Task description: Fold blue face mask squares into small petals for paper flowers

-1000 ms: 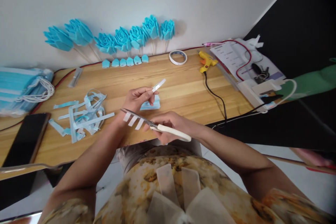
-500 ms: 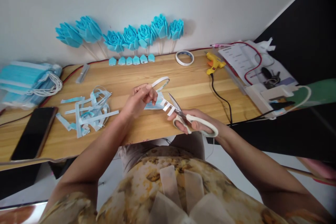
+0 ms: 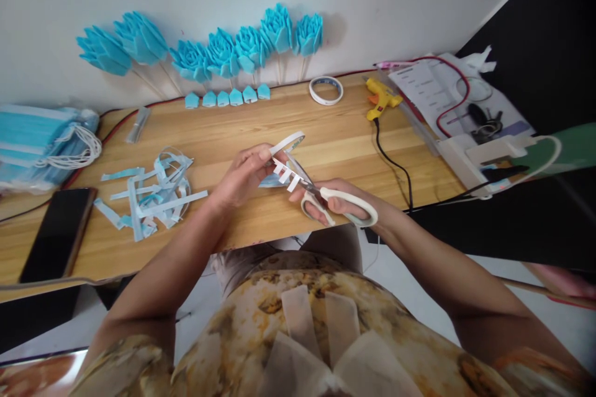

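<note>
My left hand (image 3: pixel 246 175) is closed round a narrow roll of white tape (image 3: pixel 287 144), held above the table. In my right hand (image 3: pixel 342 195) is a pair of scissors (image 3: pixel 356 206) with white handles, its blades parted and pointing up and left at the tape. Several short white tape strips (image 3: pixel 293 183) hang in a row along the lower blade, the far end of the row close to my left fingertips. A light blue piece of fabric (image 3: pixel 272 182) lies on the table under the hands, partly hidden by them.
Cut blue and white strips (image 3: pixel 158 192) lie left of my hands, with a phone (image 3: pixel 58 236) and face masks (image 3: pixel 41 142) farther left. Blue flowers (image 3: pixel 221 53) on sticks lean along the wall behind small blue pieces (image 3: pixel 236 97). A tape roll (image 3: pixel 326 90) and yellow glue gun (image 3: pixel 382 98) lie right.
The scissors have shifted left, bringing the blade and its strips up to my left fingers. My left hand has turned slightly with the tape roll. The camera view has tilted a little.
</note>
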Motion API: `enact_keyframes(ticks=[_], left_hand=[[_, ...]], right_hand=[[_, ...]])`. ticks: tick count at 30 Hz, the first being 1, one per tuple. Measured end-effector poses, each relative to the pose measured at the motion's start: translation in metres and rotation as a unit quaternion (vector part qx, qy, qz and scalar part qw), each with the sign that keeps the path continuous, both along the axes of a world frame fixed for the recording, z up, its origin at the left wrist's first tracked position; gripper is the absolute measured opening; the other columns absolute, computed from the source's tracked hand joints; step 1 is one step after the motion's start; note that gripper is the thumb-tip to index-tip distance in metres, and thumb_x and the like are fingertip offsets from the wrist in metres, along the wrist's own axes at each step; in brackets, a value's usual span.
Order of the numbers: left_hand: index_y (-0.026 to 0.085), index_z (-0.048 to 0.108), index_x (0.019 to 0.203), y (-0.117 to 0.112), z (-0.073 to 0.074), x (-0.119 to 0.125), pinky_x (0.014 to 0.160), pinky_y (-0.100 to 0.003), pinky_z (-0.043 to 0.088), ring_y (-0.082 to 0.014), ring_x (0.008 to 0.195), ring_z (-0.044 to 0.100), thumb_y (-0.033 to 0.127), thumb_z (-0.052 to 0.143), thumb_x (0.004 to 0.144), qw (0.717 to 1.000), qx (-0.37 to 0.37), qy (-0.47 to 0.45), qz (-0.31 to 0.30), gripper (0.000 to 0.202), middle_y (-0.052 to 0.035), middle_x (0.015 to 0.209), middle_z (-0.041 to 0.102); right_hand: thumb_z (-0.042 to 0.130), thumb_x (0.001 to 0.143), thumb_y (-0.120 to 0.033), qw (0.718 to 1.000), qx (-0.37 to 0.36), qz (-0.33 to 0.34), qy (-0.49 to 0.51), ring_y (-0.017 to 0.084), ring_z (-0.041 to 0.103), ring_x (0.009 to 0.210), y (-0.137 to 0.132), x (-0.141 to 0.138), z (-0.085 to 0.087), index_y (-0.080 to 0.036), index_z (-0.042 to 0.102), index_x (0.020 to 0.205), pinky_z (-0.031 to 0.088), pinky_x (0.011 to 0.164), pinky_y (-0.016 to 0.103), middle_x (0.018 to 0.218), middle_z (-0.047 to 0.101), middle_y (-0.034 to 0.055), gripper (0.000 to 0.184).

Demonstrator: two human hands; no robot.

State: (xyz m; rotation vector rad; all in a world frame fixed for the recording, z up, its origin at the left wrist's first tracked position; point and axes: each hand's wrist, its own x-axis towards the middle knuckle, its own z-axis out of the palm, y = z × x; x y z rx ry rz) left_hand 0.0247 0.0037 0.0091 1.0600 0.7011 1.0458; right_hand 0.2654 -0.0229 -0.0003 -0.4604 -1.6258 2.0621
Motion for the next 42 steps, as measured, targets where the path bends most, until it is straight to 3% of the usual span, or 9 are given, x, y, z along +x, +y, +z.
enact_keyframes(ticks=[11,23,30,38,42], left_hand=[[0.013,0.076,0.089,-0.001,-0.003,-0.001,0.071,-0.029,0.052,-0.0155,0.069,0.063,0.059,0.074,0.081,0.999,0.016,-0.018,-0.033,0.046,-0.0060,0.078,0.069],[0.016,0.076,0.087,-0.002,-0.002,0.002,0.078,-0.031,0.052,-0.0179,0.078,0.064,0.057,0.076,0.080,0.999,0.017,-0.023,-0.015,0.041,-0.0062,0.082,0.069],[0.016,0.076,0.080,-0.003,0.001,0.003,0.079,-0.033,0.053,-0.0181,0.077,0.063,0.058,0.076,0.079,1.000,0.022,-0.014,-0.005,0.042,-0.0062,0.081,0.068],[0.015,0.076,0.079,-0.003,0.000,0.003,0.080,-0.033,0.052,-0.0182,0.078,0.060,0.054,0.074,0.083,0.999,0.038,-0.014,-0.006,0.039,-0.0077,0.083,0.066],[0.015,0.077,0.080,-0.004,0.001,0.000,0.081,-0.035,0.051,-0.0210,0.081,0.060,0.052,0.073,0.079,1.000,0.026,0.001,-0.017,0.038,-0.0087,0.084,0.065]], right_hand=[[0.063,0.090,-0.063,1.000,-0.011,-0.008,0.005,0.007,0.048,0.061,-0.002,-0.004,0.009,-0.007,0.064,0.124,0.041,0.055,0.023,0.080,0.055,0.0003,0.065],[0.062,0.092,-0.061,0.999,-0.016,-0.030,0.021,0.007,0.049,0.056,-0.002,-0.007,0.006,-0.008,0.065,0.122,0.041,0.052,0.022,0.073,0.056,-0.0016,0.061],[0.066,0.089,-0.061,0.996,-0.059,-0.069,0.026,0.005,0.041,0.044,-0.010,-0.012,0.006,-0.008,0.068,0.117,0.031,0.040,0.019,0.060,0.051,-0.0060,0.060],[0.067,0.086,-0.063,0.992,-0.088,-0.090,0.021,0.003,0.034,0.036,-0.017,-0.012,0.005,-0.007,0.071,0.111,0.026,0.034,0.018,0.052,0.045,-0.0089,0.061],[0.067,0.085,-0.066,0.992,-0.084,-0.088,0.026,0.003,0.031,0.036,-0.020,-0.012,0.008,-0.008,0.071,0.099,0.025,0.034,0.018,0.047,0.044,-0.0092,0.059]])
